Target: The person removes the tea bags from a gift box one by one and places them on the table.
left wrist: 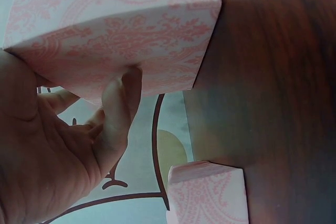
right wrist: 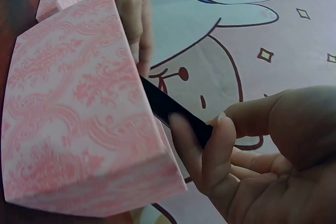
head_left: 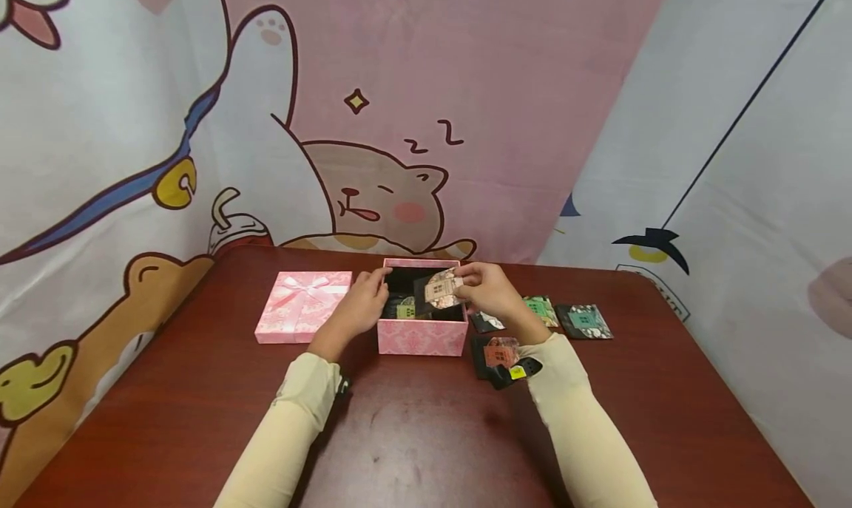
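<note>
Our right hand [head_left: 489,290] pinches a card [head_left: 442,289] by its right edge above the open box [head_left: 422,338]; thin and light, it likely bends easily. Our left hand [head_left: 362,305] steadies the box's left wall, fingers relaxed.

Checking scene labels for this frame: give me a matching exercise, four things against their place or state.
Things:
1. pink box
2. pink lid with bow
3. house-print card
4. left hand

Places or states:
A. pinched by the right hand over the open box
B. rests against the box's left wall
C. flat on the table, left of the box
D. open, cards inside

Pairs: 1-D, 2-C, 3-A, 4-B
</note>
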Tool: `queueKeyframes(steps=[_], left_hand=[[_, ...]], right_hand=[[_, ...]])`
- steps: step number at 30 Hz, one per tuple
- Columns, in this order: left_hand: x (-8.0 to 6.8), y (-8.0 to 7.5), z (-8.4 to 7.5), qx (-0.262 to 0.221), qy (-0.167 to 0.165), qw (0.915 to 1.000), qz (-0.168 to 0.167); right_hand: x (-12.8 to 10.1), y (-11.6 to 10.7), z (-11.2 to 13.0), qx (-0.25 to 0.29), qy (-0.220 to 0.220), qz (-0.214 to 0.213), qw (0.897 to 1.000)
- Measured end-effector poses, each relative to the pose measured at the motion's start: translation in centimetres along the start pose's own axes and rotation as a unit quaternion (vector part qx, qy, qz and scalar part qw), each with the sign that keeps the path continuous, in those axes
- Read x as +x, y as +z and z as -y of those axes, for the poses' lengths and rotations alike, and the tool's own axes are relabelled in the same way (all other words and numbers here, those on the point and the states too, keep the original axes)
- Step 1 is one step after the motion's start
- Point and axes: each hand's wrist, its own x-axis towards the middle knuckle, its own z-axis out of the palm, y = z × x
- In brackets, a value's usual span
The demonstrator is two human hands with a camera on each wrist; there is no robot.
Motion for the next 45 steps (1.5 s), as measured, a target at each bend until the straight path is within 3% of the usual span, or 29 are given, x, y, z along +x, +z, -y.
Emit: queueKeyframes(steps=[18,30,45], left_hand=[[-0.2,-0.2,-0.2,-0.001,-0.018,0.9996,0.020],[-0.2,-0.3,-0.2,-0.008,-0.018,0.9996,0.022],[-0.1,-0.3,-0.2,-0.010,-0.020,0.9993,0.029]], right_hand=[[-3.5,-5.4,-2.5,-0.001,0.026,-0.014,1.000],[-5.5,-8.4,-5.1,0.031,0.044,-0.014,0.998],[-8.0,-11.6,-8.6,0.035,0.097,-0.016,0.995]])
